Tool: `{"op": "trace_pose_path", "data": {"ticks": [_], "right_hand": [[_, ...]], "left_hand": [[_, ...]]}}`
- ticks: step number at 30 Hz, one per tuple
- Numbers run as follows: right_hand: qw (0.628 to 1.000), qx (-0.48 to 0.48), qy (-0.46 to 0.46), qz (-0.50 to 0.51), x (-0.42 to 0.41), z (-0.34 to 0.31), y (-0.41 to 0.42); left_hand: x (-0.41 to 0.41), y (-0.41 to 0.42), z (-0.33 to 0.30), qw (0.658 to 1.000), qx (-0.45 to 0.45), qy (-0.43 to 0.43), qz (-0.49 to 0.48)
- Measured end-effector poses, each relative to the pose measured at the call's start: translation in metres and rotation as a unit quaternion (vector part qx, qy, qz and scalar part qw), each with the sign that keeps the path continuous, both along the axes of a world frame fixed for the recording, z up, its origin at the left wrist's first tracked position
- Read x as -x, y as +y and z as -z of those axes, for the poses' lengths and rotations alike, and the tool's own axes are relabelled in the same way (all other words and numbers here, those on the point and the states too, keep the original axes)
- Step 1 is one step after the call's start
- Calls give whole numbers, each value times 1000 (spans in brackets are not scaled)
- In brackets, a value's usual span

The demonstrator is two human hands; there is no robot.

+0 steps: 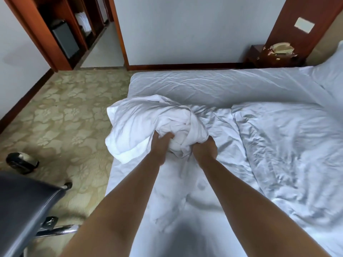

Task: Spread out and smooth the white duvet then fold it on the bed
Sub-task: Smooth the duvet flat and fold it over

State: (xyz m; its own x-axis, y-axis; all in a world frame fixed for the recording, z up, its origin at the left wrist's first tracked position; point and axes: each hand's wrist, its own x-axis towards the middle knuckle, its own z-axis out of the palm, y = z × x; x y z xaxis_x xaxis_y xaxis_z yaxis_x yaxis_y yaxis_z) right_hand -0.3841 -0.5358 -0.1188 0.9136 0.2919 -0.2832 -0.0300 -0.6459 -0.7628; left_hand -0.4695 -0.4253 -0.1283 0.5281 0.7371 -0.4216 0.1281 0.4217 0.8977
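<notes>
White cotton covers the bed [204,82], its sheet creased along the far edge, where a person leans in from the near side with both bare arms stretched forward. The white duvet [278,145] lies rumpled across the mattress, flat and wrinkled toward the right and gathered into a loose bunch at the bed's left edge, where part of it overhangs the side. A patterned beige carpet [61,115] fills the floor to the left, with a dark padded office chair [22,206] on chrome legs close to the bed's near corner. A wooden wardrobe [61,30] stands open against the far wall, a dark nightstand [267,56] carrying a telephone [280,48] beside the headboard end. The left hand [159,145] grips the bunched fabric with fingers curled into it; the right hand [205,148], just beside it, is clenched around another fold of the same bunch.
</notes>
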Motion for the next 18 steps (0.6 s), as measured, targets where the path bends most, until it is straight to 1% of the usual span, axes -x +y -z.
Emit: {"op": "trace_pose_path", "data": {"ticks": [2, 4, 6, 7, 8, 9, 10, 11, 12, 14, 16, 18], "right_hand": [[1000, -22, 6, -2, -33, -4, -15], [998, -53, 37, 15, -64, -2, -44], [993, -72, 62, 71, -93, 12, -86], [987, -81, 91, 110, -105, 28, -108], [977, -95, 133, 140, -115, 42, -130], [965, -98, 191, 154, -121, 59, -151], [952, -90, 246, 157, -127, 78, -168], [941, -71, 297, 148, -131, 97, -185], [938, -34, 326, 113, -132, 111, -199], [937, 59, 345, 12, -135, 133, -222], [927, 126, 349, -58, -144, 143, -234], [924, 131, 352, -74, -156, 146, -237]], "left_hand": [[-35, -14, -18, 999, -41, 4, 5], [-79, -37, -29, 995, -87, 27, 29], [-129, -72, -32, 978, -151, 108, 92], [-152, -93, -26, 956, -202, 159, 143], [-173, -115, -17, 925, -253, 203, 198], [-191, -137, -2, 896, -290, 234, 243], [-204, -158, 14, 872, -307, 257, 282], [-212, -177, 35, 848, -314, 284, 320], [-215, -193, 56, 820, -325, 309, 355], [-214, -212, 98, 776, -343, 336, 409], [-211, -216, 118, 757, -354, 339, 432], [-211, -212, 121, 738, -377, 338, 445]]}}
